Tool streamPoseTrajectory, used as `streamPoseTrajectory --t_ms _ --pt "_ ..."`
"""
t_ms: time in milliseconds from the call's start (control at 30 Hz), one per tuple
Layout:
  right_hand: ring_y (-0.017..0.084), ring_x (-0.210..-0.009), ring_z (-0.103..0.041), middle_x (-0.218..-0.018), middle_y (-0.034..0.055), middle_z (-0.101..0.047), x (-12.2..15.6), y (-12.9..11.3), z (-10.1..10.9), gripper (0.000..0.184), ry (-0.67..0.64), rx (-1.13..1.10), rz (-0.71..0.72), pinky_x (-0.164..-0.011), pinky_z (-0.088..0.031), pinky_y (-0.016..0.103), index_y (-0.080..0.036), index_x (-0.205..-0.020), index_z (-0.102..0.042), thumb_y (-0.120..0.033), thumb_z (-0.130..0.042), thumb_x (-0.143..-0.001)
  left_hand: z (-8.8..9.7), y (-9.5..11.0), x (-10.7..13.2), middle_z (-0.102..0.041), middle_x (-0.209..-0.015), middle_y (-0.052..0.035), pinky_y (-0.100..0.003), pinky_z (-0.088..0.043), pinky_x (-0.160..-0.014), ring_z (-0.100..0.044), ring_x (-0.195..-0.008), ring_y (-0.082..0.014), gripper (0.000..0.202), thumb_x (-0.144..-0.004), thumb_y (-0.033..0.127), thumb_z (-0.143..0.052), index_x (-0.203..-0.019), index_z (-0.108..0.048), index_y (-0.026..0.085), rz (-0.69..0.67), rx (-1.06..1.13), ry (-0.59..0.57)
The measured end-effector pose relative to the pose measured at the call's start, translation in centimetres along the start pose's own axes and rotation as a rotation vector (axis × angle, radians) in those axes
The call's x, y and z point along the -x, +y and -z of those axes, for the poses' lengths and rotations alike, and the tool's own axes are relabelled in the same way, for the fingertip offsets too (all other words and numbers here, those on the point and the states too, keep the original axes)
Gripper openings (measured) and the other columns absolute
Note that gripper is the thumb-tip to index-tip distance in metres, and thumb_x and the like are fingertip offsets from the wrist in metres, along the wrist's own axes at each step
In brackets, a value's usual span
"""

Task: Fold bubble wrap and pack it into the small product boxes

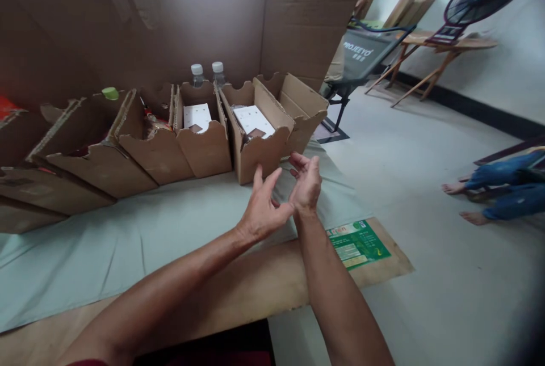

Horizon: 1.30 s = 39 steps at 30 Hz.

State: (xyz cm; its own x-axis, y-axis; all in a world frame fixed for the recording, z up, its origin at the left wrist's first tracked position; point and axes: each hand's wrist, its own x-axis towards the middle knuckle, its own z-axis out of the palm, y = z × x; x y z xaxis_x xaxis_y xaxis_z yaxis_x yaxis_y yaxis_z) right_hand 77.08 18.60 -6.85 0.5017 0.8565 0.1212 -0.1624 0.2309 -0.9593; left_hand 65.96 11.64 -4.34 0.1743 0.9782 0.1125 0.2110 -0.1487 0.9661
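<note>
Head view: we list our left hand (pixel 264 207), spread, empty, just before a cardboard bin (pixel 264 153) holding a white box (pixel 254 121); our right hand (pixel 307 184), loosely curled, empty, near the end bin (pixel 304 122). Bins stand in a row; no grip made.

I am viewing through one head-worn camera; it is facing forward and down, looking from nearby over both forearms (pixel 196 269) toward the cardboard boxes (pixel 204 151).

- Boxes (pixel 204 153) stand in a row on the cloth (pixel 179 218).
- Two bottles (pixel 218 75) stand behind the row.
- Hands (pixel 263 210) are before the right-end boxes.
</note>
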Motion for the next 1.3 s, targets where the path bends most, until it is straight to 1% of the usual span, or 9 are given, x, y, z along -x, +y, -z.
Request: streamPoseTrajectory --t_ms 233,367,500,633,767,867,967,1100,1300 --pt "0.025 -0.103 -0.07 -0.112 0.013 -0.076 -0.2 0.8 -0.1 0.071 -0.026 0.052 0.061 -0.085 -0.047 0.038 -0.017 -0.097 -0.072 -0.078 -0.036 -0.09 1.4 -1.1 -1.1 -0.006 -0.172 -0.027 -0.047 -0.06 -0.088 -0.061 -0.127 -0.0363 0.076 -0.075 0.023 -0.068 -0.148 -0.048 0.016 0.036 -0.08 -0.021" --pt "0.022 -0.089 -0.071 -0.097 0.0082 -0.077 0.8 0.3 -0.4 0.047 -0.12 0.098 0.164 -0.086 -0.052 0.039 -0.018 -0.095 -0.072 -0.062 -0.058 -0.087 4.2 -2.5 4.7 -0.023 -0.171 -0.0209 -0.055 -0.056 -0.1 -0.06 -0.131 -0.0363 0.062 -0.08 0.028 -0.069 -0.141 -0.059 0.02 -0.064 -0.24 -0.134" --pt "0.019 -0.077 -0.07 -0.089 0.0045 -0.077 3.6 -1.5 -1.9 0.027 -0.33 0.127 0.244 -0.079 -0.058 0.039 -0.02 -0.099 -0.072 -0.044 -0.069 -0.085 9.7 -5.0 13.3 -0.057 -0.152 -0.0146 -0.062 -0.047 -0.112 -0.052 -0.141 -0.0353 0.041 -0.087 0.023 -0.062 -0.128 -0.069 0.024 -0.164 -0.492 -0.002" --pt "0.018 -0.076 -0.068 -0.088 0.0012 -0.075 5.5 -4.5 -6.2 0.035 -0.641 0.242 0.395 -0.075 -0.059 0.037 -0.023 -0.127 -0.066 -0.033 -0.06 -0.094 13.8 -7.2 20.1 -0.069 -0.137 -0.0132 -0.054 -0.057 -0.104 -0.062 -0.131 -0.0327 0.032 -0.09 0.022 -0.061 -0.119 -0.073 0.026 -0.146 -0.619 0.197" --pt "0.021 -0.073 -0.066 -0.083 0.0005 -0.075 4.5 -6.8 -12.5 0.058 -0.79 0.657 0.539 -0.079 -0.055 0.04 -0.028 -0.148 -0.054 -0.022 -0.058 -0.09 14.6 -8.0 22.4 -0.071 -0.132 -0.0118 -0.051 -0.06 -0.101 -0.064 -0.129 -0.0323 0.03 -0.09 0.022 -0.062 -0.117 -0.074 0.027 -0.171 -0.611 0.272" --pt "0.03 -0.082 -0.069 -0.088 0.0086 -0.077 3.4 -7.4 -16.3 0.042 -0.766 1.017 0.578 -0.08 -0.051 0.043 -0.023 -0.128 -0.07 -0.018 -0.06 -0.087 14.3 -7.9 22.2 -0.072 -0.129 -0.0121 -0.049 -0.061 -0.1 -0.066 -0.125 -0.031 0.029 -0.09 0.021 -0.062 -0.116 -0.075 0.026 -0.19 -0.556 0.311" --pt "0.033 -0.083 -0.07 -0.088 0.0139 -0.077 3.8 -7.8 -17.4 0.025 -0.743 1.116 0.588 -0.076 -0.048 0.042 -0.019 -0.105 -0.076 -0.015 -0.058 -0.087 14.3 -7.7 21.8 -0.073 -0.126 -0.013 -0.048 -0.062 -0.098 -0.068 -0.121 -0.03 0.029 -0.089 0.018 -0.061 -0.114 -0.075 0.024 -0.224 -0.507 0.343" --pt "0.027 -0.073 -0.068 -0.08 0.0086 -0.075 7.2 -9.5 -13.5 0.021 -0.75 1.16 0.614 -0.068 -0.043 0.035 -0.022 -0.098 -0.074 -0.018 -0.056 -0.088 14.4 -8.0 22.1 -0.072 -0.127 -0.0147 -0.047 -0.062 -0.097 -0.069 -0.119 -0.0298 0.029 -0.088 0.016 -0.06 -0.113 -0.073 0.022 -0.223 -0.479 0.393" --pt "0.016 -0.063 -0.068 -0.078 -0.001 -0.075 12.3 -14.9 0.9 0.018 -0.983 1.003 0.71 -0.058 -0.047 0.026 -0.026 -0.095 -0.069 -0.02 -0.053 -0.092 15.3 -8.0 22.5 -0.06 -0.144 -0.0159 -0.054 -0.057 -0.103 -0.061 -0.133 -0.0329 0.044 -0.091 0.018 -0.058 -0.134 -0.062 0.025 -0.133 -0.471 0.452"
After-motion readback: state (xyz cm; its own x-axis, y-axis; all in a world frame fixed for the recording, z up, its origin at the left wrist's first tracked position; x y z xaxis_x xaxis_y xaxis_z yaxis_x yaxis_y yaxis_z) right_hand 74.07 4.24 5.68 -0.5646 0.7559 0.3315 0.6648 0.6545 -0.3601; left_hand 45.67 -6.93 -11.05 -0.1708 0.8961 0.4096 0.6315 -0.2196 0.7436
